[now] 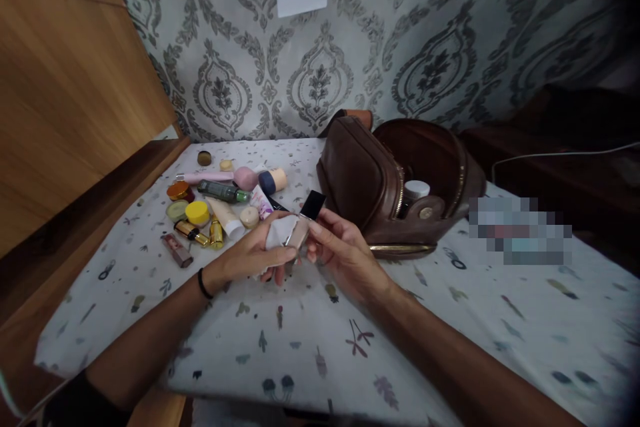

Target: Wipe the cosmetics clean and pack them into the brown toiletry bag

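Near the middle of the table, a small bottle (299, 232) of beige liquid with a black cap (313, 204) is tilted between both hands. My left hand (260, 250), with a black band at its wrist, is closed on a white cloth (281, 232) that lies against the bottle. The fingers of my right hand (345, 250) grip the bottle's right side just below the cap. To the left lie several cosmetics, among them a yellow-lidded jar (197, 213), a green bottle (220, 191), a pink sponge (245, 178) and a beige tube (226, 217).
An open brown leather bag (355, 177) stands right of my hands, with a white-lidded container (417, 189) inside. The patterned tablecloth (280, 360) covers the table. A wooden cabinet (75, 87) is at the left, a wallpapered wall behind, and a blurred patch at the right.
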Available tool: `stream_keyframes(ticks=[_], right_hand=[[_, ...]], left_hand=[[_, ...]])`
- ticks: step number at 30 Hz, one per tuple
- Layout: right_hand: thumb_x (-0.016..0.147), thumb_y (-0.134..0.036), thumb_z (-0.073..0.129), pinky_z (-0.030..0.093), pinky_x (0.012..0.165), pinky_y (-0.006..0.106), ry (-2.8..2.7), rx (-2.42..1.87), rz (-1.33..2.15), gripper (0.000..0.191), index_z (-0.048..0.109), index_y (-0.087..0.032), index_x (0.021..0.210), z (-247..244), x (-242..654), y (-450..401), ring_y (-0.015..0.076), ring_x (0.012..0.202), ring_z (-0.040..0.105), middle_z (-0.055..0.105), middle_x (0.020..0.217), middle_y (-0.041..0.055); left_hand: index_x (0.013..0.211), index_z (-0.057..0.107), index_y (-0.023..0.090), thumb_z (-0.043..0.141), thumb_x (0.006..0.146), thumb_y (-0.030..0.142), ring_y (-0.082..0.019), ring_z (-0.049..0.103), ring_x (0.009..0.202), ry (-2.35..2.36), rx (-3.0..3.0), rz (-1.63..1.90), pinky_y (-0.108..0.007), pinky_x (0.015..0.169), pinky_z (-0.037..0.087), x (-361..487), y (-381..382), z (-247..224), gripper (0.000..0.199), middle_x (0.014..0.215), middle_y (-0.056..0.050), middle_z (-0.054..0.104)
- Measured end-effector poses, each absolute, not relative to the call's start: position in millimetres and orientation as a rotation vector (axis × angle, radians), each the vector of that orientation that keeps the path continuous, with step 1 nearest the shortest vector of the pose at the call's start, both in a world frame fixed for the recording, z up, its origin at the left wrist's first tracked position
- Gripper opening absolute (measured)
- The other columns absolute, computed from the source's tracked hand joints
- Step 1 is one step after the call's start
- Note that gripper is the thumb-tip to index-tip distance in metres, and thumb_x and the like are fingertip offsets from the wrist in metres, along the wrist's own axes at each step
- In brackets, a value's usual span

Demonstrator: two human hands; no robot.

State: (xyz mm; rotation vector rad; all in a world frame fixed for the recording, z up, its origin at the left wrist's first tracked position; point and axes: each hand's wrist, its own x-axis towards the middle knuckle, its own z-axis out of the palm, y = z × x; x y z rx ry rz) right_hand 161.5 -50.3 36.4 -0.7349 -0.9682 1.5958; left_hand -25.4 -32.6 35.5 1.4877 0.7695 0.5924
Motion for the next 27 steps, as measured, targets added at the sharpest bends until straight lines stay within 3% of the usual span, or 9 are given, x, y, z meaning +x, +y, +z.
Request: stream_keyframes(ticks=[4, 6, 9, 11, 17, 22, 27], right_hand=[[0.064, -0.046, 0.087, 0.036, 0.043, 0.019, -0.963, -0.765, 1.638, 0.04, 0.068, -0.018, 0.085, 36.8, 162.6, -50.6, 0.0055, 0.048, 0.039, 0.05, 0.061, -0.0064], [0.06, -0.045, 0.09, 0.033, 0.04, 0.018, -0.941, -0.798, 1.61, 0.045, 0.068, -0.019, 0.09, 34.6, 161.6, -50.7, 0.0048, 0.047, 0.036, 0.049, 0.06, -0.0076], [0.055, -0.045, 0.092, 0.029, 0.037, 0.018, -0.924, -0.869, 1.558, 0.053, 0.066, -0.02, 0.093, 30.1, 158.5, -51.2, 0.0036, 0.045, 0.036, 0.053, 0.063, -0.0078], [0.053, -0.046, 0.092, 0.027, 0.036, 0.017, -0.961, -0.912, 1.534, 0.055, 0.065, -0.019, 0.092, 27.3, 156.4, -51.7, 0.0027, 0.044, 0.035, 0.055, 0.065, -0.0074], [0.052, -0.048, 0.092, 0.029, 0.034, 0.018, -1.099, -0.989, 1.497, 0.055, 0.062, -0.018, 0.087, 21.0, 153.9, -52.5, 0.0025, 0.039, 0.036, 0.054, 0.061, -0.0083], [0.057, -0.048, 0.09, 0.032, 0.033, 0.018, -1.041, -0.967, 1.407, 0.049, 0.061, -0.019, 0.084, 17.4, 154.5, -50.3, 0.002, 0.039, 0.038, 0.056, 0.069, -0.0073], [0.062, -0.049, 0.088, 0.033, 0.033, 0.018, -1.017, -0.911, 1.317, 0.045, 0.061, -0.019, 0.083, 20.6, 157.1, -49.4, 0.0023, 0.039, 0.036, 0.054, 0.066, -0.0077]], left_hand=[[0.139, 0.033, 0.024, 0.073, 0.078, 0.06, -0.013, 0.063, 0.056, 0.752, 1.467, 0.612, -0.019, 0.04, 0.039, -26.2, -32.6, 37.4, 0.081, 0.088, -0.001, 0.063], [0.134, 0.039, 0.024, 0.062, 0.082, 0.068, -0.013, 0.059, 0.057, 0.813, 1.535, 0.667, -0.022, 0.045, 0.042, -26.5, -32.8, 37.4, 0.072, 0.088, -0.001, 0.063], [0.116, 0.053, 0.022, 0.039, 0.096, 0.065, -0.017, 0.06, 0.076, 1.021, 1.745, 0.858, -0.029, 0.069, 0.05, -24.3, -34.6, 39.0, 0.049, 0.093, -0.003, 0.063], [0.102, 0.056, 0.021, 0.033, 0.101, 0.056, -0.02, 0.057, 0.09, 1.107, 1.884, 0.957, -0.032, 0.083, 0.048, -20.8, -36.9, 41.0, 0.042, 0.094, -0.004, 0.062], [0.09, 0.048, 0.02, 0.032, 0.103, 0.043, -0.017, 0.051, 0.077, 1.093, 2.077, 0.885, -0.03, 0.072, 0.043, -12.1, -41.7, 38.7, 0.03, 0.079, 0.0, 0.052], [0.1, 0.049, 0.02, 0.032, 0.103, 0.042, -0.02, 0.056, 0.086, 1.019, 2.057, 0.753, -0.032, 0.076, 0.045, -13.0, -41.4, 36.1, 0.029, 0.083, -0.002, 0.057], [0.107, 0.052, 0.018, 0.037, 0.102, 0.046, -0.019, 0.062, 0.082, 0.888, 1.973, 0.617, -0.031, 0.075, 0.048, -19.0, -40.5, 46.6, 0.032, 0.091, -0.004, 0.063]])
